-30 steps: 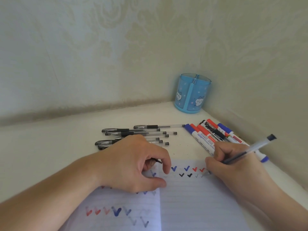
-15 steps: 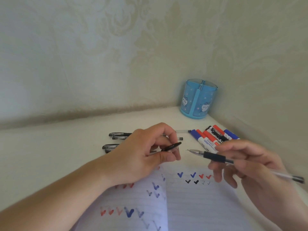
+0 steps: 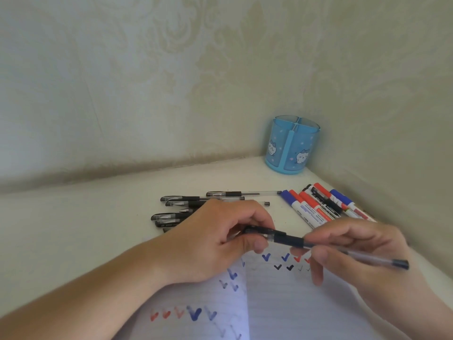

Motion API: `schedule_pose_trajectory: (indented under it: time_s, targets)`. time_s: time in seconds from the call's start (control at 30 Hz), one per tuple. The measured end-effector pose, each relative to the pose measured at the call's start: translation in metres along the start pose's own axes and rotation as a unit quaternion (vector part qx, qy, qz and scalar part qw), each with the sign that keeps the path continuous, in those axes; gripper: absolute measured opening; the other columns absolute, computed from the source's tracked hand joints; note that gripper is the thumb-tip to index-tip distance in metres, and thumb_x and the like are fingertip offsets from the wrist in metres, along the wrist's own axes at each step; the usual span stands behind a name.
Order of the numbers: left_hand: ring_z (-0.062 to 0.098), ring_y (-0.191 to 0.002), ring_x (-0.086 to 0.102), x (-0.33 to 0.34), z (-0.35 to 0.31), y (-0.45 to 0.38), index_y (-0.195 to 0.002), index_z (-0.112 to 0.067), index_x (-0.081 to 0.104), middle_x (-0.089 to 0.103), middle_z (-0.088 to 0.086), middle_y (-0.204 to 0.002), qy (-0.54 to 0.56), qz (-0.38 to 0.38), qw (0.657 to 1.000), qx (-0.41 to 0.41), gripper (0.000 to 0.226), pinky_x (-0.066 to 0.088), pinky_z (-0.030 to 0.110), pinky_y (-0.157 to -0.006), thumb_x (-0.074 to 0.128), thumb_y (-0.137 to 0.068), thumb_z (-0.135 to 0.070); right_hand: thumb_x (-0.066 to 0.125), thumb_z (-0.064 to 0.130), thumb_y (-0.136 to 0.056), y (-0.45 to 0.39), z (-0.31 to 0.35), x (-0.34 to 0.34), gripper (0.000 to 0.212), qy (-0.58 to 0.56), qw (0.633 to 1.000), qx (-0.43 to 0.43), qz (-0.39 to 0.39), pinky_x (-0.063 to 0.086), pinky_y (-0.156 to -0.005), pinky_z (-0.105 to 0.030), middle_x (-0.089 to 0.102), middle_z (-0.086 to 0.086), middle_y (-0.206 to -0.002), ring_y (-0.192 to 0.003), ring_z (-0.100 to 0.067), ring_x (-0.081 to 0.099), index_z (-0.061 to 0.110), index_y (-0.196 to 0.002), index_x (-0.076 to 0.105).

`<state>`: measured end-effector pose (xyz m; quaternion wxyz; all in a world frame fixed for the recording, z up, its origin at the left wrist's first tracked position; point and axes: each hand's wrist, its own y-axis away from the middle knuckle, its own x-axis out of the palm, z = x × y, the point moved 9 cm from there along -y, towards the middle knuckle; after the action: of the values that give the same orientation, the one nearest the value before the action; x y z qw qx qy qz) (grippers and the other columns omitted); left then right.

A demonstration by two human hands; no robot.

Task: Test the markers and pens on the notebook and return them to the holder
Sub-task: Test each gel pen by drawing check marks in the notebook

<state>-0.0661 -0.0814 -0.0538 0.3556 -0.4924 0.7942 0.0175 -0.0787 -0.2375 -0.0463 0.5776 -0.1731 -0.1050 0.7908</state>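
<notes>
Two hands meet over the open notebook, both on one black gel pen held level above the page. The left hand curls its fingers and thumb round the capped end; the right hand pinches the clear barrel, whose far end sticks out to the right. Blue, red and black ticks show on the paper below, partly hidden by the hands. Behind the left hand lies a loose cluster of gel pens on the white desk, some covered by the knuckles. A row of red, blue and black markers lies beside them. Well behind, the blue holder stands in the wallpapered corner.
</notes>
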Motion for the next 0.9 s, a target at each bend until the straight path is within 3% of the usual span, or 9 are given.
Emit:
schedule_pose_trajectory:
  time_s: [0.1, 0.17, 0.23, 0.47, 0.57, 0.63, 0.73, 0.83, 0.9]
  targets:
    - [0.015, -0.077, 0.07, -0.002, -0.004, 0.002, -0.098, -0.03, 0.064, 0.073, -0.013, -0.083, 0.01, -0.013, 1.0, 0.019, 0.012, 0.053, 0.038, -0.072, 0.065, -0.092, -0.02, 0.081, 0.049, -0.065, 0.004, 0.005, -0.001, 0.028, 0.03, 0.999, -0.031, -0.011, 0.057, -0.057, -0.027, 0.076, -0.004, -0.071, -0.044, -0.024, 0.066, 0.024, -0.079, 0.078]
    - [0.007, -0.075, 0.069, -0.004, -0.008, 0.003, -0.096, -0.021, 0.068, 0.072, -0.015, -0.077, 0.035, -0.019, 0.999, 0.029, 0.009, 0.051, 0.019, -0.07, 0.067, -0.091, -0.014, 0.081, 0.046, -0.067, 0.006, 0.009, 0.0, 0.024, 0.025, 0.998, -0.048, -0.019, 0.058, -0.057, -0.028, 0.077, -0.004, -0.073, -0.045, -0.025, 0.067, 0.025, -0.08, 0.079]
    - [0.005, -0.073, 0.068, -0.004, -0.011, 0.004, -0.094, -0.021, 0.068, 0.071, -0.014, -0.074, 0.055, -0.017, 0.998, 0.032, 0.01, 0.047, 0.011, -0.071, 0.067, -0.09, -0.012, 0.08, 0.046, -0.068, 0.007, 0.014, 0.001, 0.021, 0.032, 0.997, -0.066, -0.025, 0.058, -0.054, -0.028, 0.077, -0.001, -0.074, -0.046, -0.024, 0.068, 0.028, -0.08, 0.079]
    - [0.007, -0.067, 0.063, -0.008, -0.015, 0.001, -0.094, -0.02, 0.068, 0.068, -0.015, -0.073, 0.054, -0.024, 0.997, 0.055, 0.006, 0.051, 0.024, -0.065, 0.067, -0.09, -0.015, 0.079, 0.049, -0.07, 0.002, 0.018, 0.003, 0.029, 0.021, 0.997, -0.068, 0.008, 0.056, -0.056, -0.027, 0.077, -0.004, -0.076, -0.055, -0.021, 0.069, 0.025, -0.087, 0.078]
    - [-0.001, -0.06, 0.057, -0.02, -0.007, -0.002, -0.094, -0.021, 0.069, 0.064, -0.026, -0.071, 0.017, -0.069, 0.996, 0.051, 0.005, 0.04, 0.009, -0.06, 0.068, -0.089, -0.02, 0.073, 0.054, -0.073, 0.001, 0.026, -0.007, 0.037, 0.041, 0.996, -0.08, 0.009, 0.047, -0.054, -0.022, 0.076, -0.008, -0.08, -0.059, -0.022, 0.063, 0.024, -0.095, 0.077]
    - [-0.005, -0.061, 0.058, -0.027, -0.003, -0.002, -0.093, -0.02, 0.069, 0.063, -0.029, -0.07, -0.023, -0.098, 0.994, 0.049, 0.006, 0.037, 0.004, -0.061, 0.071, -0.088, -0.017, 0.072, 0.056, -0.07, 0.001, 0.027, -0.02, 0.031, 0.135, 0.987, -0.079, -0.04, 0.047, -0.054, -0.019, 0.076, 0.005, -0.08, -0.063, -0.011, 0.065, 0.033, -0.09, 0.077]
    - [0.001, -0.069, 0.063, -0.023, -0.002, 0.001, -0.095, -0.027, 0.066, 0.066, -0.022, -0.078, -0.059, -0.108, 0.991, 0.055, 0.008, 0.045, 0.011, -0.062, 0.068, -0.088, -0.024, 0.065, 0.052, -0.072, -0.002, 0.026, -0.013, 0.021, 0.36, 0.926, -0.106, -0.049, 0.041, -0.058, -0.003, 0.068, 0.025, -0.079, -0.07, 0.002, 0.061, 0.04, -0.087, 0.074]
    - [0.003, -0.082, 0.061, -0.02, 0.001, 0.002, -0.101, -0.037, 0.062, 0.064, -0.021, -0.089, -0.099, -0.117, 0.988, 0.032, 0.014, 0.051, 0.02, -0.07, 0.065, -0.088, -0.042, 0.059, 0.053, -0.078, -0.005, 0.02, -0.012, 0.024, 0.452, 0.884, -0.113, -0.043, 0.041, -0.06, -0.008, 0.06, 0.03, -0.079, -0.078, -0.001, 0.058, 0.039, -0.09, 0.075]
    - [-0.003, -0.095, 0.052, -0.027, 0.011, -0.002, -0.106, -0.041, 0.061, 0.062, -0.026, -0.096, -0.155, -0.132, 0.979, -0.003, 0.025, 0.041, 0.015, -0.085, 0.064, -0.083, -0.051, 0.062, 0.05, -0.08, -0.006, 0.024, -0.026, 0.013, 0.468, 0.872, -0.105, -0.096, 0.04, -0.063, -0.012, 0.059, 0.036, -0.084, -0.081, -0.003, 0.053, 0.042, -0.083, 0.071]
